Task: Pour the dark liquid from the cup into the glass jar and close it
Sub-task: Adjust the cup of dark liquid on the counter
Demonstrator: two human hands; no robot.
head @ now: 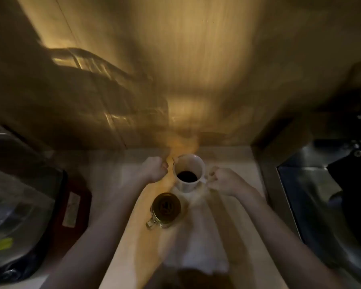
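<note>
White ceramic cup (189, 175) is sitting upright right between your two hands, with the dark liquid (187, 176) pooled low inside it, nowhere near the rim. Your right hand (224, 181) is curled up just to the cup's right, fingers bunched at the spot where the handle sticks out, and it looks like you're pinching the handle, but the frame is blurry enough that I honestly can't tell if you've really got it or are only touching it. Your left hand (154, 170) is balled into a loose fist on the other side of the cup, close to its rim but with a sliver of gap, holding nothing. The glass jar (165, 209) is a bit nearer to your body than both hands, just beside the cup's base and slightly toward your left-hand side; it has a little glass handle poking out on your left, and its round dark gold lid (166, 205) is sitting on top, so it's closed up right now. Both stand on a pale counter (198, 236). Further out past your left forearm there's a dark red box with a label (71, 209), and well past your right wrist a steel sink (313, 184).
</note>
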